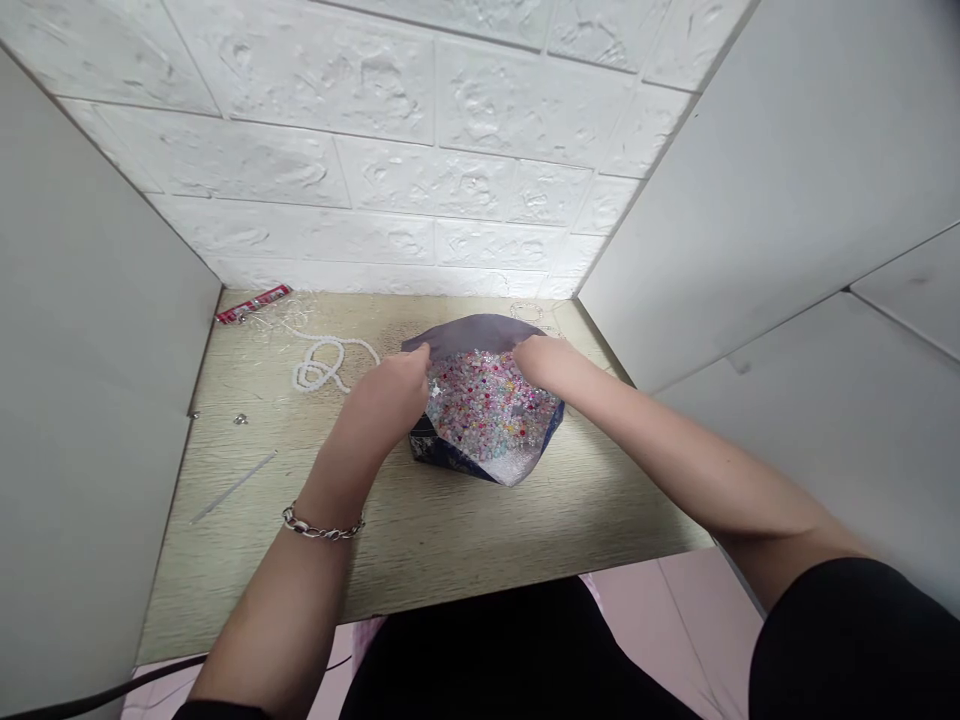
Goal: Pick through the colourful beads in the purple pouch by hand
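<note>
A dark blue bag (480,462) lies open on the wooden desk (420,530), full of small pink, white and coloured beads (487,405). My left hand (394,392) grips the bag's left edge with its fingers curled over the rim. My right hand (541,362) holds the bag's far right edge, fingers bent onto the material. A chain bracelet (322,527) sits on my left wrist.
A string of white beads (322,365) lies coiled left of the bag. A red packet (251,303) lies at the back left corner. A thin clear strip (232,487) and small metal bits (240,419) lie at the left. White panels close in both sides.
</note>
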A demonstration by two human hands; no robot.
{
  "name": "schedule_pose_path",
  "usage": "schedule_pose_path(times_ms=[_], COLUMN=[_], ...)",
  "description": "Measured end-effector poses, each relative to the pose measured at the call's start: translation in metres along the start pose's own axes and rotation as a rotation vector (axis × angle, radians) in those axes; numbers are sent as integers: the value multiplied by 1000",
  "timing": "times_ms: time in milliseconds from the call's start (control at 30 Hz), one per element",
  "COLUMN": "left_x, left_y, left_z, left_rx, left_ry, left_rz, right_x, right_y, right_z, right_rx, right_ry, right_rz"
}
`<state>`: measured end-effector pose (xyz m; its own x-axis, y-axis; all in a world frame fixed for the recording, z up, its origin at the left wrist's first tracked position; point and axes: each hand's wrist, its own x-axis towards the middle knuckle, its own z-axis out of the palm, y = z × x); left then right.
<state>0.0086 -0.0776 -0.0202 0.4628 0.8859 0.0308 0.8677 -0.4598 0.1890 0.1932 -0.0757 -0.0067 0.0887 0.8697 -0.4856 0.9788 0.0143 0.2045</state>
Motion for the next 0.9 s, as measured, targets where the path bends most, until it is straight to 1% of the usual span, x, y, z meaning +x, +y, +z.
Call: schedule_pose_path(times_ms=[100,233,333,467,533,567,600,633,700,767,833,900], left_x=[0,1,1,1,1,1,1,1,1,1,1,1], left_y=[0,-1,0,0,0,0,0,0,0,0,-1,-1], left_z=[1,1,1,0,0,0,0,0,0,0,0,0], left_rx=[-5,-8,-1,-1,-5,-4,-2,2,9,12,12,6], left_ry=[3,5,-3,-7,-6,-4,-3,-1,0,-5,-10,-13], left_rz=[1,8,5,-8,-7,-2,6,15,24,25,26,30], right_x=[-6,-11,-15,-16,-16,-15,-15,-15,-14,-12,-9,-6], right_y=[-5,-10,-9,-1,5,8,11,14,19,23,25,25], right_z=[1,7,10,7,4,3,3,4,7,12,18,21], right_rx=[26,63,89,119,181,271,422,615,1008,1320,1568,1747], right_ry=[4,50,68,105,109,89,42,-37,-256,-439,-557,-649], right_rz=[41,98,107,30,-59,-132,-224,-318,-432,-475,-498,-481])
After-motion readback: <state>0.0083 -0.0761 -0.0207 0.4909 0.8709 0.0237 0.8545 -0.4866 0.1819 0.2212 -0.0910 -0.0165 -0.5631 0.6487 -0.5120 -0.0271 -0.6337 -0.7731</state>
